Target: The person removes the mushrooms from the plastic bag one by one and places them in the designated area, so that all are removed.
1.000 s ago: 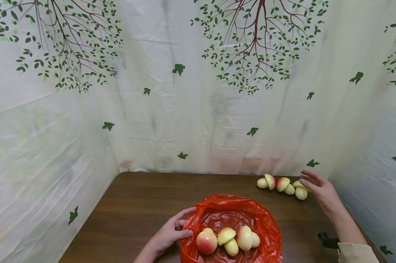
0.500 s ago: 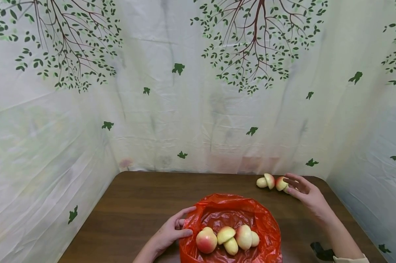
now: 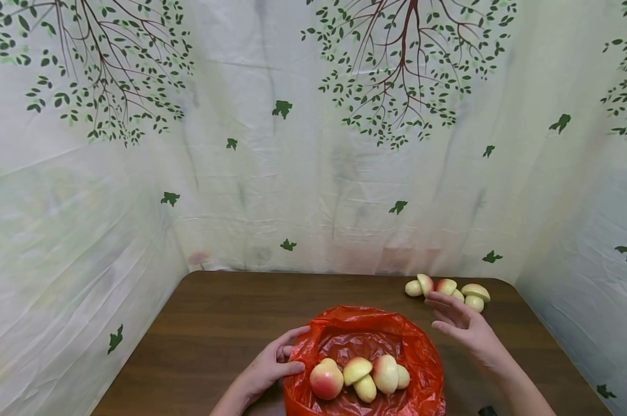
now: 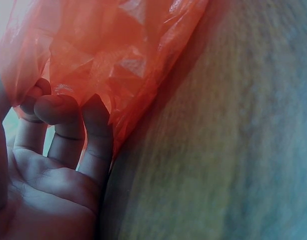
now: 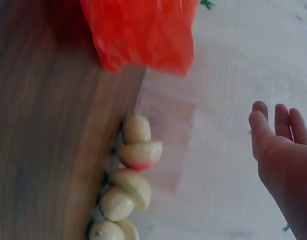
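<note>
Your left hand (image 3: 264, 370) grips the red bag (image 3: 355, 315) at its left rim, between thumb and fingers. Your right hand (image 3: 464, 328) has fingers loosely extended, unloaded, near the bag's right side. Bagged mushrooms (image 3: 365, 389): three. Loose mushrooms (image 3: 475, 292): three, in a row along the table's (image 3: 240, 306) far edge.

A table (image 3: 230, 323) is seen, dark brown, wood-grained, far corners rounded, near edge cut off. A red bag (image 3: 430, 361) is set on it at the near side, mouth spread open. Three mushrooms are lined up along the far edge, toward the right corner: left mushroom (image 3: 413, 288) laid sideways, its stem pointed left; middle mushroom (image 3: 445, 286) placed just beside it, partly hidden in the head view; right mushroom (image 3: 475, 293) placed last in the row.
</note>
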Motion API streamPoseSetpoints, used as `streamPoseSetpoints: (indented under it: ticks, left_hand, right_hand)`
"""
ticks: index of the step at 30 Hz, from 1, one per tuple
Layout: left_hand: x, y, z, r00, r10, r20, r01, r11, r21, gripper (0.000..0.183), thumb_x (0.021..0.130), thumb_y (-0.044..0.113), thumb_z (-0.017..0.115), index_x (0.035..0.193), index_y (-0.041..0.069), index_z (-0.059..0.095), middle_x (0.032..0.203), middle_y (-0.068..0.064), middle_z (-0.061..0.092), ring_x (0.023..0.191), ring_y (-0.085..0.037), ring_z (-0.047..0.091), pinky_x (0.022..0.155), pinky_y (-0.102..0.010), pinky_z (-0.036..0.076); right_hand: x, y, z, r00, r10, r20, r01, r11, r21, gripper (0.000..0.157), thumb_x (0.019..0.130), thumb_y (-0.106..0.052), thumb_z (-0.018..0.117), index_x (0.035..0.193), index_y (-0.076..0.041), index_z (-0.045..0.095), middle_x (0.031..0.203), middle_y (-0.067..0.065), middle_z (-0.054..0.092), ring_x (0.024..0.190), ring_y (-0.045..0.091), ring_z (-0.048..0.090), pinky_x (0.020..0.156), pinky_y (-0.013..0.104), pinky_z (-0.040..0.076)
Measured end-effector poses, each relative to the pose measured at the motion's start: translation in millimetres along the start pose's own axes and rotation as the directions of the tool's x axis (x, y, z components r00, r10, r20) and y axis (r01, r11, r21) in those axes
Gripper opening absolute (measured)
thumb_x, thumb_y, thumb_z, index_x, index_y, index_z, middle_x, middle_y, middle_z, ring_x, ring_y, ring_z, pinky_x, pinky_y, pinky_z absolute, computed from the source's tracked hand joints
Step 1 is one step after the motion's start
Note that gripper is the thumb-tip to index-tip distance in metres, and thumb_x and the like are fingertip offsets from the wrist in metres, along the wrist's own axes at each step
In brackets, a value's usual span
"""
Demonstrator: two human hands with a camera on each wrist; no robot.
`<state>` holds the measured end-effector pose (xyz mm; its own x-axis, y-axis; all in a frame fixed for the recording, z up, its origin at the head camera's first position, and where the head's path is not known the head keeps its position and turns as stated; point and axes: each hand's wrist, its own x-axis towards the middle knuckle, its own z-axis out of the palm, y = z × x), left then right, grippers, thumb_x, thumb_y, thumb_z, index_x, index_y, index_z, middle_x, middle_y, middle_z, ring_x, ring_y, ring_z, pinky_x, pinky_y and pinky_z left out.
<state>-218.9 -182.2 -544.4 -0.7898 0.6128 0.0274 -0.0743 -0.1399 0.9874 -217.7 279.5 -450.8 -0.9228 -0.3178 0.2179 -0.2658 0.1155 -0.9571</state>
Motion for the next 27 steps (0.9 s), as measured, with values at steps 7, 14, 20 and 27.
streamPoseSetpoints:
  ticks: [7, 14, 20, 27]
  left_hand:
    - [-0.7, 0.9, 0.6, 1.0, -0.017, -0.003, 0.017, 1.0, 0.004, 0.073, 0.105, 0.007, 0.064, 0.167, 0.005, 0.025, 0.111, 0.0, 0.08, 0.097, -0.011, 0.078, 0.082, -0.029, 0.065]
    - [-0.5, 3.6, 1.4, 0.999, -0.039, -0.009, 0.04, 0.999, 0.014, 0.073, 0.106, 0.008, 0.064, 0.168, 0.009, 0.026, 0.112, -0.001, 0.08, 0.096, -0.01, 0.078, 0.083, -0.029, 0.065]
    - [-0.4, 2.7, 0.8, 1.0, -0.023, -0.002, 0.023, 1.0, 0.011, 0.072, 0.106, 0.007, 0.063, 0.168, 0.007, 0.025, 0.112, -0.001, 0.08, 0.097, -0.011, 0.078, 0.084, -0.03, 0.065]
    - [-0.6, 3.3, 1.3, 1.0, -0.023, -0.003, 0.023, 1.0, 0.008, 0.072, 0.106, 0.008, 0.063, 0.168, 0.007, 0.025, 0.112, -0.001, 0.08, 0.098, -0.011, 0.078, 0.083, -0.03, 0.065]
  right_hand:
    - [-5, -3, 21.4, 0.996, 0.06, 0.073, -0.063, 0.997, 0.048, 0.058, 0.106, -0.007, 0.061, 0.16, -0.001, 0.04, 0.146, -0.023, 0.061, 0.136, -0.011, 0.053, 0.103, 0.016, 0.052]
    - [-4, 0, 39.4, 0.989, 0.016, 0.148, -0.027, 0.997, 0.076, 0.061, 0.104, -0.004, 0.063, 0.159, 0.003, 0.039, 0.148, -0.021, 0.059, 0.137, -0.007, 0.055, 0.107, 0.016, 0.05]
    - [-3, 3, 52.6, 0.969, 0.06, 0.238, -0.086, 0.991, 0.102, 0.063, 0.105, -0.006, 0.064, 0.16, 0.006, 0.036, 0.147, -0.021, 0.059, 0.135, -0.009, 0.054, 0.106, 0.02, 0.053]
    - [-4, 10, 56.5, 0.945, 0.151, 0.291, -0.177, 0.982, 0.066, 0.065, 0.105, -0.014, 0.066, 0.16, 0.003, 0.038, 0.163, 0.019, 0.047, 0.134, -0.007, 0.053, 0.104, 0.022, 0.054]
